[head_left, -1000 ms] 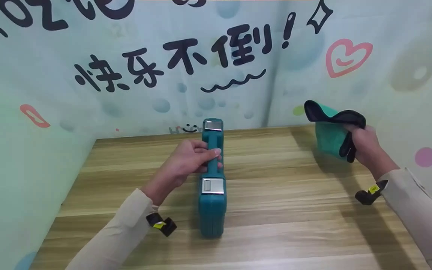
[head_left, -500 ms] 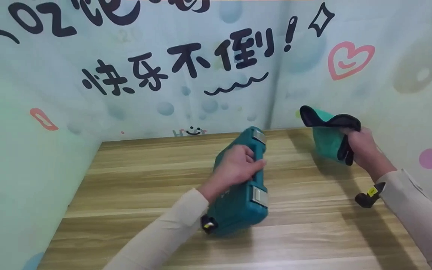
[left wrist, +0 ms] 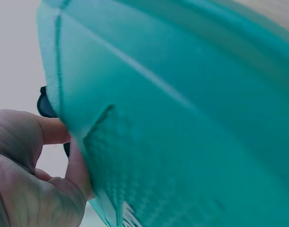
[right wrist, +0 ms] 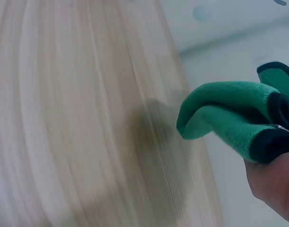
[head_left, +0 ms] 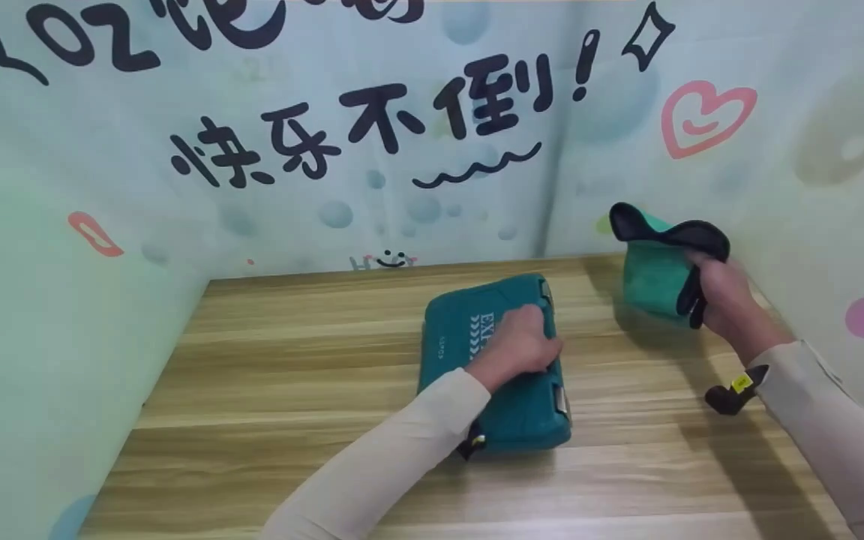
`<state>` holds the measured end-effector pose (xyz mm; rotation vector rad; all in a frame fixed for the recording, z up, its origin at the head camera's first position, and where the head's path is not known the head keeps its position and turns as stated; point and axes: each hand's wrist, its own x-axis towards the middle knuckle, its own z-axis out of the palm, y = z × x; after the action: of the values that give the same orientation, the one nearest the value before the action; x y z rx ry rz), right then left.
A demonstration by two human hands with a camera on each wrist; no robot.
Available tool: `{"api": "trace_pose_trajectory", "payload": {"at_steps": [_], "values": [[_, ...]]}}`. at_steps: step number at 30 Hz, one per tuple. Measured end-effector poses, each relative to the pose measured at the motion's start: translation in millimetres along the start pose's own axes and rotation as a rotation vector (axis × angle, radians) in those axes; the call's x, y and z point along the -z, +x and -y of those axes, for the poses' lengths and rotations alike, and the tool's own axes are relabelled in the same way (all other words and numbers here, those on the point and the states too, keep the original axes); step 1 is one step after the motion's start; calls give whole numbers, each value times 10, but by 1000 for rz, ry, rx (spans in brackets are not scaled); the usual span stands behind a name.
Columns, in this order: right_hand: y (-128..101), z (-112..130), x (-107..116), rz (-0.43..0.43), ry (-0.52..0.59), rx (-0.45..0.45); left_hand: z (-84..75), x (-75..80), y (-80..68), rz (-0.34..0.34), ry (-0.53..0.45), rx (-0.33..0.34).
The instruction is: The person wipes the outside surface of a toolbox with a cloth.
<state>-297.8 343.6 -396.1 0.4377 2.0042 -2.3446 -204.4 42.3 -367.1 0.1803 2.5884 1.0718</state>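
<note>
A teal plastic tool case [head_left: 451, 322] with white lettering leans low over the table at the middle, its broad face turned up. My left hand [head_left: 516, 343] grips its handle, on the right-hand side by the silver latches. In the left wrist view the case's textured face [left wrist: 149, 161] fills most of the frame, thumb and fingers at its edge. Over on the right, my right hand [head_left: 730, 296] holds a folded green cloth [head_left: 653, 277] with black edging above the table. The right wrist view shows the cloth [right wrist: 224, 118] doubled over, with part of the hand [right wrist: 274, 184] under it.
The wood-grain table [head_left: 267, 360] meets a pale printed backdrop [head_left: 372, 45] at the back and on the sides. A small black device [head_left: 736, 394] sits at the right wrist, and a similar device [head_left: 472, 442] at the left.
My left hand has moved the tool case to the right and tipped it from upright on its edge towards flat, face up. The right hand and its cloth have stayed nearly still.
</note>
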Motion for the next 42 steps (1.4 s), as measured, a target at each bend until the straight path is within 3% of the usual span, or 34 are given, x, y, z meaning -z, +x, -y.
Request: {"api": "trace_pose_trajectory", "payload": {"at_steps": [5,10,20,24,30,33,37,42], "values": [[-30,35,-18,49,159,-58,-88,-104,102,58,25,76],[-75,36,-52,68,211,-120,-124,-215,165,97,3,135],[-98,18,-170,38,183,-112,-74,-336,174,157,19,106],[-107,28,-202,46,197,-109,-58,-302,83,211,95,17],[-165,1,-252,104,187,-114,43,-173,-255,307,368,-276],[-198,-19,-297,141,203,-73,175,-108,-499,344,496,-348],[-242,-64,-431,167,147,56,448,-68,-746,368,573,-299],[-299,-197,-677,194,-232,350,719,-74,-804,302,570,-281]]}}
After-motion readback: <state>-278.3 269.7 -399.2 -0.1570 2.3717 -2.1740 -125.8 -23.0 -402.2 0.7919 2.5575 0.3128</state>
